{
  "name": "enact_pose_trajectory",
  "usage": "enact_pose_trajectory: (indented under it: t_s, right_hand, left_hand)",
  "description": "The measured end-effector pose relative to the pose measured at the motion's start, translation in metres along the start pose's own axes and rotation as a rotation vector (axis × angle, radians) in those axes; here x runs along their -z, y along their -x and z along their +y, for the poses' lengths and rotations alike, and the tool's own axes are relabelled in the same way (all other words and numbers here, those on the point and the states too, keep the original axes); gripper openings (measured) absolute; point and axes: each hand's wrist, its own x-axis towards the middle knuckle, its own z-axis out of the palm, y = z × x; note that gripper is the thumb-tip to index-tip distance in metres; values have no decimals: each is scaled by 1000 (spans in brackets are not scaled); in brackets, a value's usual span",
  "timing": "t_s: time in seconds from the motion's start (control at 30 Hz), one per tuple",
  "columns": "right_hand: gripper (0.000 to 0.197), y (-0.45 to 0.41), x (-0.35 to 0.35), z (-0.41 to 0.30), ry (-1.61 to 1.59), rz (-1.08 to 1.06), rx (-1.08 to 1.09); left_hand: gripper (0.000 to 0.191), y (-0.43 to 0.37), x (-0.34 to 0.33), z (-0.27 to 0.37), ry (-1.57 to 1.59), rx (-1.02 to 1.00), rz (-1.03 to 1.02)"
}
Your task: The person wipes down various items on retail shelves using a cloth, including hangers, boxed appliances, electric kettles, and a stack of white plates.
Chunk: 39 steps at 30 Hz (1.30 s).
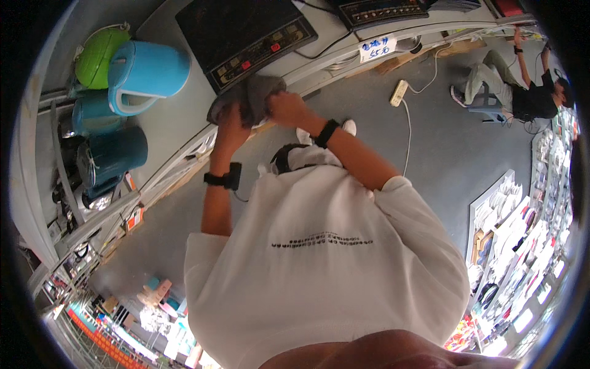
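A dark grey cloth (265,90) is bunched at the front edge of a light-coloured shelf (184,108), blurred by motion. My left hand (234,122) grips its left part, the fingers partly hidden in the folds. On its right part, my right hand (289,109) holds the fabric with bent fingers. Just beyond the cloth lies a black induction cooker (244,39) with red buttons on its control panel. The cloth meets or overlaps the cooker's near edge; whether it presses on it I cannot tell.
Left on the shelf are a light-blue jug (150,69), a green rounded container (102,57) and darker blue jugs (117,152). A second cooker (382,14) is at back right. A power strip (398,93) trails its cable over the floor. Another person (530,99) sits at far right.
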Motion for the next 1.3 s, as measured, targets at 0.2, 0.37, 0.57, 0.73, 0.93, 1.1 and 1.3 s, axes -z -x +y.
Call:
enact_pose_trajectory:
  t_s: [0.2,0.37,0.57,0.73,0.93,1.1,1.3]
  right_hand:
    - [37,14,34,21,59,0,-125]
    - [39,42,47,59,72,245,-239]
    - [42,37,53,58,-24,130,-319]
    - [36,21,27,51,26,39,-163]
    - [39,-16,0,-18,179,-249,100]
    - [43,-42,-39,-59,78,-146,387]
    - [56,-37,-53,-68,61,-141,436]
  left_hand:
    - [55,-40,-27,59,0,59,112]
    - [58,-84,-60,87,-72,-107,64]
    - [68,-75,-61,75,-35,-86,2]
    - [48,-31,-34,50,114,-41,76]
    - [43,32,-9,-19,85,197,246]
    - [40,60,26,-53,13,598,399]
    - [45,69,21,-95,149,872,867]
